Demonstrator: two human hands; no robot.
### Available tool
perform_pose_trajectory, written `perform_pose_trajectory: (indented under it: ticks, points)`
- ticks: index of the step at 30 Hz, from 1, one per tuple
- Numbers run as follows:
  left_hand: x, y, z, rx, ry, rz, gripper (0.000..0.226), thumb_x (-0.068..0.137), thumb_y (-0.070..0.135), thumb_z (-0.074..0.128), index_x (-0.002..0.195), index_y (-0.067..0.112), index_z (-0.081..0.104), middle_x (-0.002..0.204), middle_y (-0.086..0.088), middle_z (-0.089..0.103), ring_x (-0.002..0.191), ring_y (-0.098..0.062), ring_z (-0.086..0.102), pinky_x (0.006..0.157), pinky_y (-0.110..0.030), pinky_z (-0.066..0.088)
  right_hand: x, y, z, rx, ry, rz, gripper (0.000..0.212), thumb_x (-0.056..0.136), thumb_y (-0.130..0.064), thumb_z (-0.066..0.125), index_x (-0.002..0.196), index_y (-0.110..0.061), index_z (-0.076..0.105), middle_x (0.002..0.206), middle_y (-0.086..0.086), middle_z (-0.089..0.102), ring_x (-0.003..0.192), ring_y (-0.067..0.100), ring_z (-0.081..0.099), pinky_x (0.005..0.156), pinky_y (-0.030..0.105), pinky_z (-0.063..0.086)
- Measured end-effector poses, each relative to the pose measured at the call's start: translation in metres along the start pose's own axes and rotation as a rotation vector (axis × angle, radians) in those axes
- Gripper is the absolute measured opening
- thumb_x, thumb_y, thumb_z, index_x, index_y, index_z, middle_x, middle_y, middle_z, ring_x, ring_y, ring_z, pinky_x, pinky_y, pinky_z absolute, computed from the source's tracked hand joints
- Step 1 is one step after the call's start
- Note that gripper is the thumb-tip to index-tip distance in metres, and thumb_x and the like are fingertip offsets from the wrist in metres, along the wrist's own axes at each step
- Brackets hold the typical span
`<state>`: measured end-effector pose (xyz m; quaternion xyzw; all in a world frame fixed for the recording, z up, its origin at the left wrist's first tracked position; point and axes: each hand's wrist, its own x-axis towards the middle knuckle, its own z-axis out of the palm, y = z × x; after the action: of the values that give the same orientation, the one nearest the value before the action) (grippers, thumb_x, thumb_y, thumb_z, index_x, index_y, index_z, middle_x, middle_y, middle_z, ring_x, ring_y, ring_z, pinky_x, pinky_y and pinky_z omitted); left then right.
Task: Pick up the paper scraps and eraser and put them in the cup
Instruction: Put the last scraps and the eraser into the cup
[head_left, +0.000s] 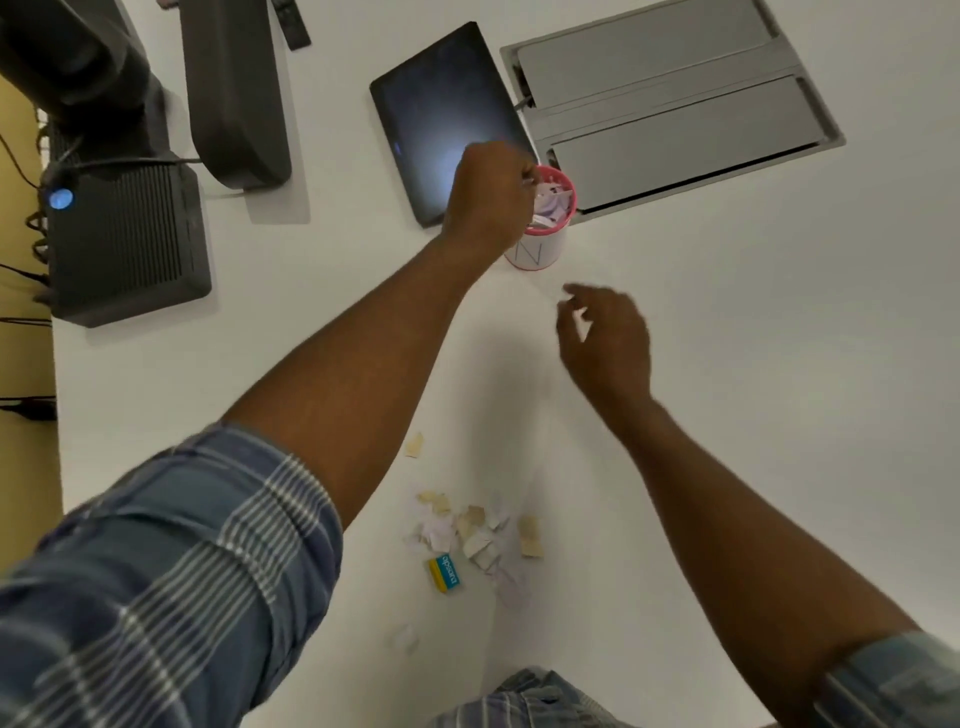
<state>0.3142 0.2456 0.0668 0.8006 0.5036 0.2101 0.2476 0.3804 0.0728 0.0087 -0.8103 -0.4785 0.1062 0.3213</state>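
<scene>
Far left on the white tabletop (753, 364): black ribbed box with a blue light (124, 234), cables trailing off the edge, and a dark grey stand foot (234, 93) beside it.

Left arm, plaid blue sleeve (171, 561) rolled above the elbow, is stretched diagonally up and across, forearm bare. Left hand (491, 195) is at the mouth of the small white cup with pink rim (540, 249), knuckles up, wrist bent down, fingers bunched together at the rim; grip looks closed, but I cannot tell whether it has anything in it, fingertips are blurred. The cup holds white and pale lilac paper bits (553, 200). It stands just beside the black tablet with dark screen (441, 114), which the hand partly covers.

Lower centre, near the body: loose pile of torn paper scraps, tan, white and lilac (478, 530), lying flat, plus one stray tan piece up-left and a faint white one below. Small teal and yellow rectangular eraser (445, 573) lies at the pile's lower left edge, touching or nearly touching the scraps. Both well apart from the cup.

Right hand (608, 338) hovers over bare tabletop below and right of the cup, forearm angled in from lower right, palm down, fingers curled loosely and spread, grip apart, nothing in it.

Upper right: grey metal recessed cable hatch with two flaps (670, 98), set into the tabletop, just behind the cup.
</scene>
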Motion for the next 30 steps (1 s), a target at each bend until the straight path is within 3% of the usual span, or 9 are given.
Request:
perform_pose_trajectory:
  ticks: [4, 8, 12, 19, 23, 26, 30]
  points:
    - [0.019, 0.007, 0.018, 0.128, -0.083, 0.081, 0.024, 0.086, 0.022, 0.066, 0.106, 0.010, 0.069, 0.104, -0.010, 0.069, 0.094, -0.022, 0.065, 0.079, -0.024, 0.049, -0.047, 0.021, 0.022, -0.151, -0.255, -0.115, 0.047, 0.094, -0.041, 0.050, 0.133, -0.015, 0.052, 0.135, 0.005, 0.056, 0.123, 0.024, 0.050, 0.099, 0.039, 0.047]
    - [0.020, 0.006, 0.028, 0.214, -0.158, 0.116, 0.036, 0.086, 0.029, 0.065, 0.115, 0.008, 0.063, 0.113, -0.012, 0.066, 0.102, -0.025, 0.063, 0.087, -0.028, 0.048, -0.073, 0.042, 0.038, -0.278, -0.432, -0.127, 0.067, 0.094, -0.058, 0.034, 0.149, -0.020, 0.022, 0.158, -0.001, 0.023, 0.144, 0.018, 0.023, 0.114, 0.032, 0.020]
    - [0.023, 0.006, 0.030, 0.272, -0.253, 0.130, 0.042, 0.087, 0.031, 0.064, 0.122, 0.009, 0.060, 0.119, -0.012, 0.064, 0.110, -0.025, 0.060, 0.094, -0.030, 0.046, -0.083, 0.049, 0.045, -0.346, -0.449, -0.121, 0.070, 0.096, -0.060, 0.025, 0.151, -0.020, 0.013, 0.160, -0.002, 0.014, 0.147, 0.014, 0.009, 0.117, 0.030, 0.005]
    - [0.035, 0.005, 0.008, 0.249, -0.333, 0.095, 0.049, 0.076, 0.025, 0.076, 0.121, 0.012, 0.060, 0.118, -0.008, 0.063, 0.103, -0.022, 0.060, 0.084, -0.026, 0.047, -0.086, 0.050, 0.049, -0.400, -0.450, -0.105, 0.068, 0.097, -0.060, 0.017, 0.151, -0.020, 0.013, 0.160, -0.002, 0.012, 0.147, 0.010, 0.002, 0.116, 0.030, -0.002]
    - [0.026, 0.001, 0.007, 0.258, -0.301, 0.152, 0.033, 0.088, 0.018, 0.061, 0.120, 0.011, 0.063, 0.119, -0.011, 0.064, 0.106, -0.024, 0.060, 0.089, -0.030, 0.047, -0.086, 0.049, 0.049, -0.398, -0.445, -0.108, 0.068, 0.097, -0.060, 0.016, 0.151, -0.018, 0.013, 0.160, 0.000, 0.014, 0.145, 0.009, -0.001, 0.117, 0.031, 0.000]
    - [0.012, -0.003, 0.013, 0.366, -0.399, 0.251, 0.032, 0.094, 0.018, 0.047, 0.123, 0.010, 0.058, 0.124, -0.015, 0.060, 0.113, -0.032, 0.055, 0.095, -0.038, 0.045, -0.087, 0.049, 0.049, -0.390, -0.441, -0.107, 0.069, 0.096, -0.062, 0.015, 0.151, -0.019, 0.012, 0.160, -0.001, 0.013, 0.145, 0.009, -0.002, 0.117, 0.032, 0.001]
    - [-0.005, -0.008, 0.021, 0.514, -0.411, 0.370, 0.047, 0.099, 0.041, 0.032, 0.125, 0.012, 0.056, 0.125, -0.016, 0.060, 0.115, -0.034, 0.055, 0.099, -0.045, 0.044, -0.087, 0.049, 0.049, -0.387, -0.449, -0.107, 0.071, 0.095, -0.065, 0.013, 0.151, -0.021, 0.012, 0.160, -0.002, 0.012, 0.147, 0.012, 0.001, 0.117, 0.032, 0.001]
